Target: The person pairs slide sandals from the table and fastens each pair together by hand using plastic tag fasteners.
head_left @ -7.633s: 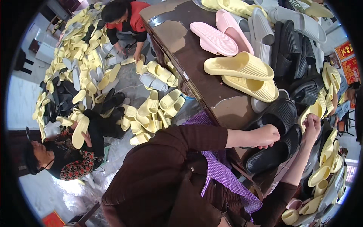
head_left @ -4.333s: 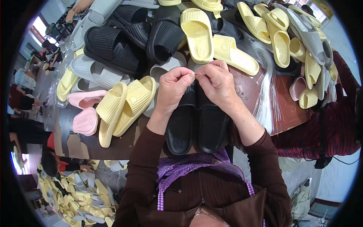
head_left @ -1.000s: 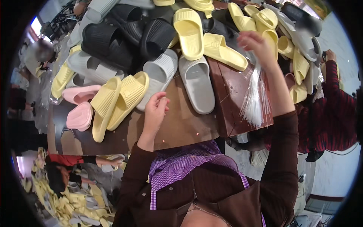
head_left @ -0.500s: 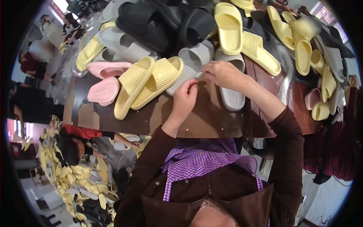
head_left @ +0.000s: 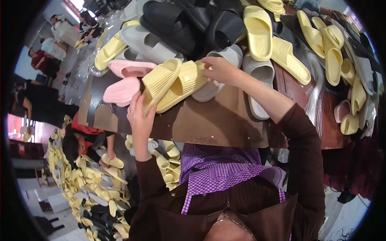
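The head-worn left fisheye looks steeply down; purple gingham apron (head_left: 221, 178) close below; brown tabletop (head_left: 221, 125) just beyond it.

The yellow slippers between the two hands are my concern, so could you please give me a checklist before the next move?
1. Left hand at the near end of the left yellow slipper: ok.
2. Right hand at the far end of the right yellow slipper: ok.
3. Both slippers lying alongside each other: ok.
4. Firm grip by either hand: cannot tell.
5. Left hand well away from the nearer pink slipper: not ok, it is right beside it.
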The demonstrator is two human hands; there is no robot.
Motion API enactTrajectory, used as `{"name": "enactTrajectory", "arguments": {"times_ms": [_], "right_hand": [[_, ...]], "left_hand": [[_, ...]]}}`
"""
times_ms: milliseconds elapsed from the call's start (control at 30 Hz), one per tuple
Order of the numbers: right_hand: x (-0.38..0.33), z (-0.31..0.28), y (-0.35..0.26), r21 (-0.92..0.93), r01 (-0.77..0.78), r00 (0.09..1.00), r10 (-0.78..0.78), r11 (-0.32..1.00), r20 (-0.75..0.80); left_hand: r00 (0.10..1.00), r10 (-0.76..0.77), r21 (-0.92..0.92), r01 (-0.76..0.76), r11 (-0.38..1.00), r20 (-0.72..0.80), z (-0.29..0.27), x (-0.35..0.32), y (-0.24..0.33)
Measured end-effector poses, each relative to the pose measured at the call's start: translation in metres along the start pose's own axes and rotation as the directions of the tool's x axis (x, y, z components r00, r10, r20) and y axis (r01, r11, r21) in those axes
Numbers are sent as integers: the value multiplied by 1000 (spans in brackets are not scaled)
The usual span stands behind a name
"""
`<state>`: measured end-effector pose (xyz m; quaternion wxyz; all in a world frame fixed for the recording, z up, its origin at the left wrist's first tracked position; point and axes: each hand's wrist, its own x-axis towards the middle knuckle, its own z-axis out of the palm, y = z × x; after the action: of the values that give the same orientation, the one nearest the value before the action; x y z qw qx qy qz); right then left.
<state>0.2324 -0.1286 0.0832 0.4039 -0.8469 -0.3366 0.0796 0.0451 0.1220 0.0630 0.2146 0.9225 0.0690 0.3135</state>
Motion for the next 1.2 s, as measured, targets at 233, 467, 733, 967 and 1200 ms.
{"name": "enactTrajectory", "arguments": {"times_ms": [233,467,733,967,1200], "right_hand": [[-11,0,-33,634,-408,906,206,656,369],[-52,-59,-46,672,-465,882,234,576,409],[-72,-231,-27,578,-165,836,424,799,-347],[-78,-390,18,-102,-66,257,-81,993,-963],[-63,-436,132,-611,-749,508,-371,257,-778]], "left_hand": [[975,216,27,-218,976,50,23,-12,0],[886,464,9,-464,886,10,30,-2,69],[842,493,-89,-521,849,-220,53,26,129],[896,440,-316,-433,844,-54,118,34,136],[895,446,-332,-415,847,18,137,34,125]]}}
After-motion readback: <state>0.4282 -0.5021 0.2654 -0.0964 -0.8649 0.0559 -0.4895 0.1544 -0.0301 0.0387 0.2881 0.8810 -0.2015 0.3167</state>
